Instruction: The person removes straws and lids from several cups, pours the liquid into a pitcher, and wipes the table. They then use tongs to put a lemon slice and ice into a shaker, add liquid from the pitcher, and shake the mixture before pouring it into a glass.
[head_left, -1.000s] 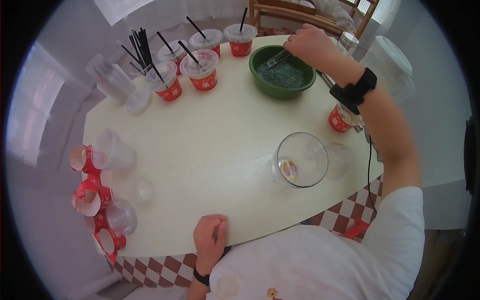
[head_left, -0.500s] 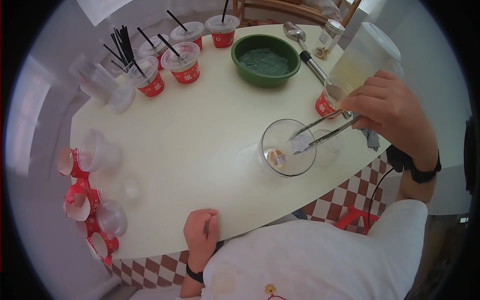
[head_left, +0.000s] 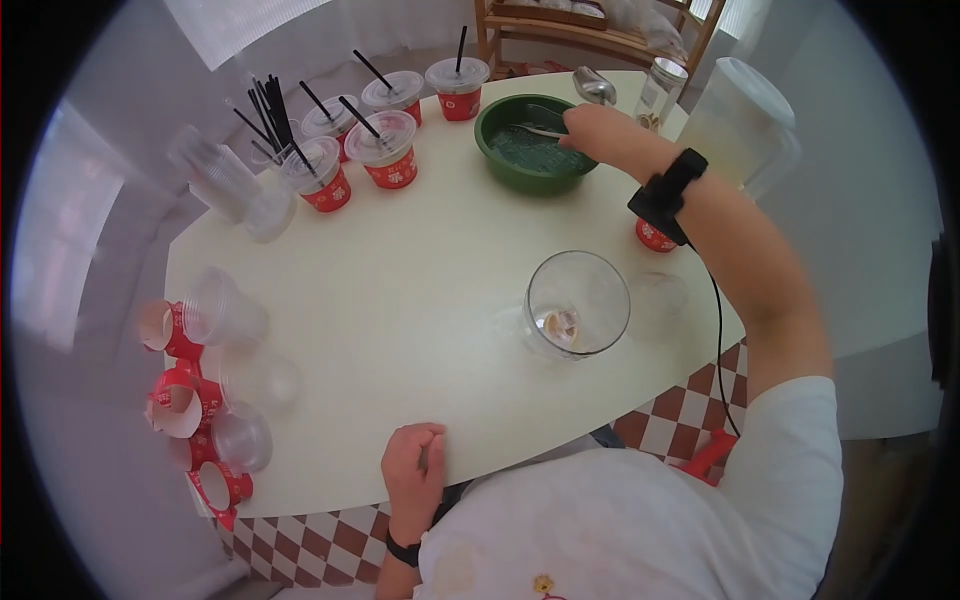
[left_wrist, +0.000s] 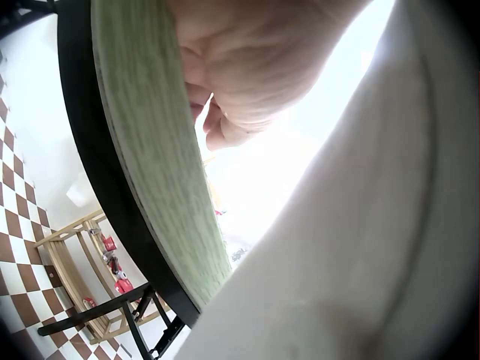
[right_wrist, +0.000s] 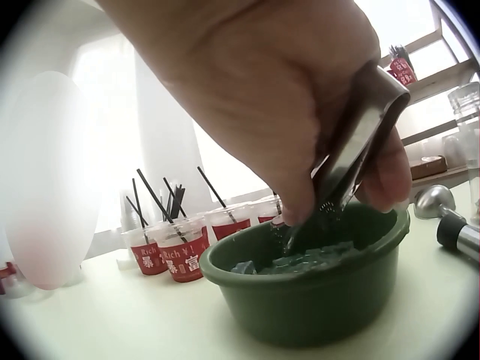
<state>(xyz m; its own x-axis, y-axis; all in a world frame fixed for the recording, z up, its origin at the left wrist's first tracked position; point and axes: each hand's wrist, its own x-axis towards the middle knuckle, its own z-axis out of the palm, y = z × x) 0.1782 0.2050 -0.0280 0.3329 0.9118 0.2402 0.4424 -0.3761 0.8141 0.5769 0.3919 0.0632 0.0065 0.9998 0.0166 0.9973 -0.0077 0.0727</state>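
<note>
My right hand (head_left: 610,138) is over the green bowl (head_left: 535,182) at the back of the table, gripping metal tongs (right_wrist: 358,142). The tong tips reach down among clear ice cubes (right_wrist: 311,259) in the bowl. Nearer to me stands a wide clear glass (head_left: 602,346), with a citrus slice (head_left: 556,326) and what looks like an ice cube at its bottom. My left hand (head_left: 412,470) rests at the table's front edge, fingers loosely bent around nothing. In the left wrist view it lies beside the table's green edge (left_wrist: 150,135).
Several lidded red cups (head_left: 388,165) with black straws stand at the back left, beside a bunch of straws (head_left: 272,108). Red sleeves and clear cups (head_left: 240,438) line the left edge. A scoop (head_left: 594,86), a jar (head_left: 660,90) and a big pitcher (head_left: 735,120) are at the right.
My right hand carried the tongs from the bowl to the glass with a clear cube, then back into the bowl. The cube now appears inside the glass. My left hand stayed at the edge.
</note>
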